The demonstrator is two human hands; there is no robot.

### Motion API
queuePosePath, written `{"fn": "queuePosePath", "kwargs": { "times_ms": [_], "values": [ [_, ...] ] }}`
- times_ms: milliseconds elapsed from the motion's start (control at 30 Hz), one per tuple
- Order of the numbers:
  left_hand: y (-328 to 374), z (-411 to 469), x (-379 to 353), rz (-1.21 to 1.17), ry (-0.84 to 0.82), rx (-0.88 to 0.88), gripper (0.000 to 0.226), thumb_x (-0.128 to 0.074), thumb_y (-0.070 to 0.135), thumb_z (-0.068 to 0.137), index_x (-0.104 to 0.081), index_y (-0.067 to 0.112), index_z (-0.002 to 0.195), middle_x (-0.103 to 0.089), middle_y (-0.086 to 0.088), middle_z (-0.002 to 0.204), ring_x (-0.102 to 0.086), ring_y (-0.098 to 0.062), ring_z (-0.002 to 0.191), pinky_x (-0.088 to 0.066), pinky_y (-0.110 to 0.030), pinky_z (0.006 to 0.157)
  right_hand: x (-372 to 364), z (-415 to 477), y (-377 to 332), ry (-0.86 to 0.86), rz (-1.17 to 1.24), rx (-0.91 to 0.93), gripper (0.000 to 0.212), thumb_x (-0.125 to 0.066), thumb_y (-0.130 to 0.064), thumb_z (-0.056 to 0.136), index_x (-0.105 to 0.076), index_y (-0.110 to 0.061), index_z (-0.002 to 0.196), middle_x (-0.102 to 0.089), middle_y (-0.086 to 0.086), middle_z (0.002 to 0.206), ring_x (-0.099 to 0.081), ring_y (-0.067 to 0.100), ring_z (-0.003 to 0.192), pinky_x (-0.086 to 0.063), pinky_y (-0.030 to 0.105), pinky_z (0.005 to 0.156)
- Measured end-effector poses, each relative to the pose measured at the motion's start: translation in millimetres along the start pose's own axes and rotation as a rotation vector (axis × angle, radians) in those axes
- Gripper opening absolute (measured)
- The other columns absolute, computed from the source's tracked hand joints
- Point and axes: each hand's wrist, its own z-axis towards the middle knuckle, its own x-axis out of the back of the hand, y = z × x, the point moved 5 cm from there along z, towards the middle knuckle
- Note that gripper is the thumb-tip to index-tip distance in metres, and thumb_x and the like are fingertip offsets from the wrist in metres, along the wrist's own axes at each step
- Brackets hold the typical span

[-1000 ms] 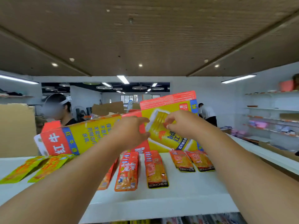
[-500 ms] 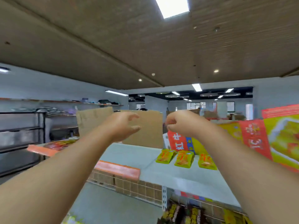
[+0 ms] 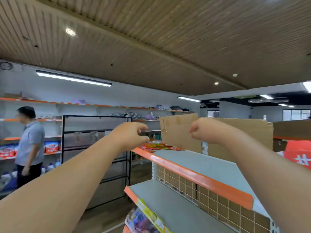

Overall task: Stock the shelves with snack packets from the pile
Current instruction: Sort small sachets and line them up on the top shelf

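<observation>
A heap of red, orange and yellow snack packets (image 3: 160, 146) lies at the far left end of the top shelf (image 3: 193, 163), a grey board with an orange front edge. My left hand (image 3: 133, 134) hovers just left of the heap, fingers curled and slightly apart, holding nothing. My right hand (image 3: 204, 130) floats above the top shelf to the right of the heap, fingers curled in, nothing visible in it. Below sits a second grey shelf (image 3: 161, 197) with a wire mesh back, and under it a row of coloured packets (image 3: 143, 219).
Brown cardboard sheets (image 3: 178, 130) stand along the back of the top shelf. A red printed carton (image 3: 299, 154) shows at the right edge. A black metal rack (image 3: 94, 148) stands in the aisle to the left. A person in a grey shirt (image 3: 29, 145) stands by the wall shelves.
My view has swung left from the red and yellow carton and laid-out packets to the shelf's left end. Both hands stay raised and hold nothing.
</observation>
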Motion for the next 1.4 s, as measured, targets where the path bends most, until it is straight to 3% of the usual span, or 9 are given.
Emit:
{"fn": "queuePosePath", "kwargs": {
  "times_ms": [67, 167, 533, 800, 1033, 1200, 1400],
  "values": [
    [-18.0, 5.5, -1.6, 0.013, -0.002, 0.039, 0.05, -0.064, 0.051, 0.092, -0.055, 0.042, 0.14, -0.063, 0.008, 0.131, -0.058, -0.014, 0.109, -0.049, -0.036, 0.099, -14.9, 17.3, -7.7, -0.009, 0.027, 0.019, 0.027, -0.055, -0.027, 0.098, -0.073, -0.023, 0.117, -0.07, -0.005, 0.117, -0.062, 0.018, 0.104, -0.052, 0.032, 0.09],
    [-37.3, 23.6, -9.5, 0.065, -0.017, 0.069, 0.053, -0.063, 0.05, 0.092, -0.053, 0.041, 0.143, -0.063, 0.009, 0.132, -0.058, -0.015, 0.117, -0.048, -0.035, 0.1, -41.4, 49.7, -12.3, -0.034, 0.079, 0.054, 0.025, -0.054, -0.025, 0.099, -0.072, -0.022, 0.116, -0.07, -0.003, 0.116, -0.062, 0.018, 0.102, -0.05, 0.03, 0.085],
    [-63.0, 148.7, -78.1, 0.113, -0.081, 0.045, 0.053, -0.062, 0.047, 0.094, -0.053, 0.038, 0.145, -0.061, 0.007, 0.137, -0.059, -0.016, 0.117, -0.047, -0.034, 0.097, -113.0, 182.2, 20.7, -0.131, 0.063, 0.08, 0.024, -0.052, -0.023, 0.101, -0.07, -0.019, 0.117, -0.069, 0.003, 0.115, -0.063, 0.021, 0.102, -0.053, 0.035, 0.088],
    [-66.7, 234.4, -129.9, 0.124, -0.118, -0.025, 0.049, -0.061, 0.043, 0.095, -0.056, 0.033, 0.143, -0.062, 0.004, 0.136, -0.058, -0.016, 0.111, -0.044, -0.028, 0.09, -151.6, 260.1, 51.5, -0.176, -0.008, 0.068, 0.02, -0.05, -0.02, 0.099, -0.068, -0.018, 0.107, -0.067, 0.007, 0.104, -0.061, 0.023, 0.094, -0.051, 0.035, 0.08],
    [-88.7, 290.9, -177.2, 0.082, -0.173, -0.06, 0.046, -0.063, 0.045, 0.095, -0.061, 0.034, 0.139, -0.062, 0.006, 0.138, -0.059, -0.015, 0.117, -0.043, -0.026, 0.091, -180.9, 311.9, 68.1, -0.238, -0.071, 0.027, 0.023, -0.054, -0.02, 0.09, -0.07, -0.021, 0.105, -0.069, 0.004, 0.107, -0.063, 0.025, 0.098, -0.054, 0.043, 0.091],
    [-106.2, 343.8, -220.9, 0.002, -0.247, -0.126, 0.043, -0.064, 0.042, 0.094, -0.064, 0.031, 0.135, -0.062, 0.009, 0.138, -0.059, -0.014, 0.121, -0.045, -0.029, 0.101, -208.9, 343.6, 81.9, -0.301, -0.141, -0.036, 0.026, -0.054, -0.02, 0.094, -0.071, -0.019, 0.114, -0.068, 0.004, 0.115, -0.062, 0.027, 0.105, -0.053, 0.043, 0.095],
    [-117.3, 410.0, -283.5, -0.057, -0.352, -0.244, 0.039, -0.064, 0.048, 0.09, -0.067, 0.037, 0.127, -0.066, 0.009, 0.128, -0.058, -0.013, 0.107, -0.044, -0.024, 0.09, -239.6, 374.7, 105.8, -0.354, -0.221, -0.183, 0.026, -0.054, -0.023, 0.092, -0.073, -0.022, 0.111, -0.068, 0.001, 0.113, -0.063, 0.026, 0.103, -0.053, 0.04, 0.095]
  ]
}}
